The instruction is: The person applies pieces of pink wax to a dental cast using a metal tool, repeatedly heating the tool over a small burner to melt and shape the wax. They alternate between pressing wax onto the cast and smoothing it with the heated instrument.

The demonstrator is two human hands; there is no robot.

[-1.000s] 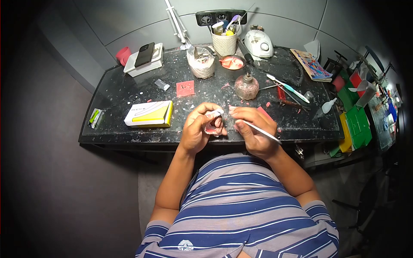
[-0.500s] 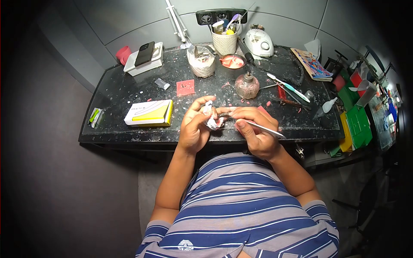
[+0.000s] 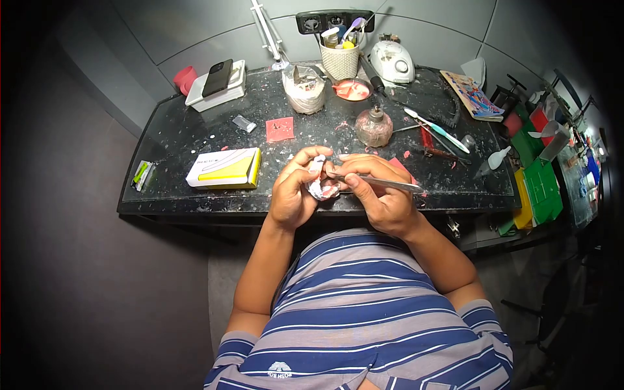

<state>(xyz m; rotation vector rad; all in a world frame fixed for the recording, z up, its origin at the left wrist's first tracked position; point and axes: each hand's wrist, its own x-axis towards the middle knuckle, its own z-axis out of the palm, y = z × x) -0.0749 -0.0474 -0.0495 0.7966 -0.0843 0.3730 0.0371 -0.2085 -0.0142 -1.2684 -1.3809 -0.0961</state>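
Over the front edge of the desk, my left hand (image 3: 294, 193) grips a small white plaster dental model (image 3: 321, 189) with pink wax on it, its fingers curled around the sides. My right hand (image 3: 385, 199) pinches a slim metal wax carver (image 3: 390, 183) like a pen. The carver's handle points out to the right, and its tip end lies at the model, partly hidden by fingers. A pink wax sheet (image 3: 404, 170) shows just behind my right hand. Left of my left hand lies a yellow and white box (image 3: 224, 168).
Beyond my hands stand a glass spirit lamp (image 3: 374, 127), a bag-lined tub (image 3: 304, 91) and a dish of pink wax (image 3: 352, 90). A toothbrush (image 3: 437, 131) lies to the right. Another pink sheet (image 3: 279, 130) and a phone (image 3: 218, 77) on a white container are farther left.
The carver has turned in my right hand, its handle now flatter and showing its grey metal face. My right hand has shifted slightly left; my left hand keeps holding the model.
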